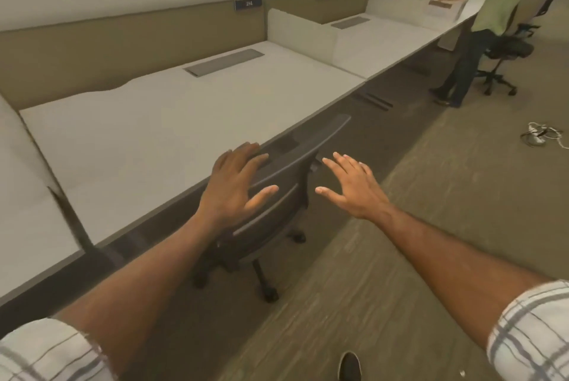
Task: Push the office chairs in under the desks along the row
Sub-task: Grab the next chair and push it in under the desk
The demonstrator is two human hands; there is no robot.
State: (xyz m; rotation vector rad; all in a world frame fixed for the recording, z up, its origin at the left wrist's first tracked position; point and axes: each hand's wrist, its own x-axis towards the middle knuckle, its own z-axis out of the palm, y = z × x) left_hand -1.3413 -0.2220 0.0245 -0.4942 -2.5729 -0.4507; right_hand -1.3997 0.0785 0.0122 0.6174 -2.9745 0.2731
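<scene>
Fingers (257, 161) on both hands spread straight, gripping nothing: left hand (234, 185) over the backrest of the office chair (320, 134), right hand (354, 188) just beside it (chair tucked against the tabletop (169, 122) edge).

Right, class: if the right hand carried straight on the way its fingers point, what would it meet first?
Most likely the office chair, at the top of its backrest: the open right hand points forward and left at it, with the desk edge beyond. Depth from one view is uncertain.
</scene>
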